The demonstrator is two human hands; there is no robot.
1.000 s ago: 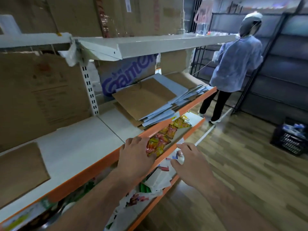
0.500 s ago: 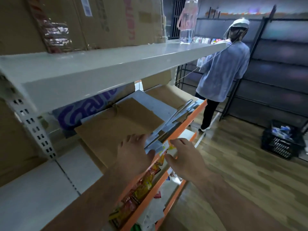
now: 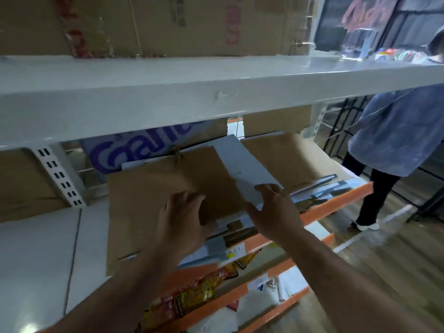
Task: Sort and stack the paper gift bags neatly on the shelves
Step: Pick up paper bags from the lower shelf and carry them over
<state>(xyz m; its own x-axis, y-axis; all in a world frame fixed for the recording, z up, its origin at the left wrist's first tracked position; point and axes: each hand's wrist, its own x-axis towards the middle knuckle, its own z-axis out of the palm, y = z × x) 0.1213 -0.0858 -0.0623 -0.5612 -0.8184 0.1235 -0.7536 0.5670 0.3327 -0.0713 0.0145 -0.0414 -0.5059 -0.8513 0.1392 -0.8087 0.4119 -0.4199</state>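
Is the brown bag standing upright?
No, the brown bag lies flat on the middle shelf under the left hand.

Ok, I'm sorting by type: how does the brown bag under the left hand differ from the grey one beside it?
The brown bag is kraft paper with a twine handle showing; the grey bag is pale, no handle visible. The brown bag lies square to the shelf, the grey bag skewed and overlapping it. Both lie flat.

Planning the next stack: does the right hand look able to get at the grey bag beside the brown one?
Likely yes: the right hand sits at the near edge of the grey bag, nothing in between.
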